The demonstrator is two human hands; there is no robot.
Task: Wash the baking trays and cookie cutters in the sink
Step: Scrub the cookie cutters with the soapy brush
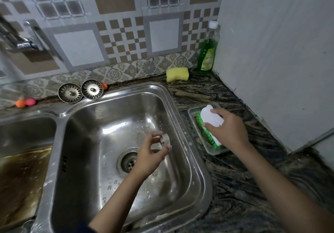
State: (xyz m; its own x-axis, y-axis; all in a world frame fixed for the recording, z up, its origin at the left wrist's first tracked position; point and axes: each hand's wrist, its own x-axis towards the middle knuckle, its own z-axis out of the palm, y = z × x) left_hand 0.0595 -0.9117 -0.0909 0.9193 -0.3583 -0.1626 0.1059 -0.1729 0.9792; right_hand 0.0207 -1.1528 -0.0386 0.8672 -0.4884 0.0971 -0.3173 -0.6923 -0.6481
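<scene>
My left hand pinches a small round metal cookie cutter above the right basin of the steel sink, just over the drain. My right hand grips a white scrubbing brush with green bristles, which lies in a small clear tray on the dark stone counter to the right of the sink. A brown-stained baking tray lies in the left basin, partly cut off by the frame edge.
A yellow sponge and a green dish soap bottle stand at the back right corner. Two metal sink strainers lean behind the basin. The tap is at the upper left. A white wall bounds the right.
</scene>
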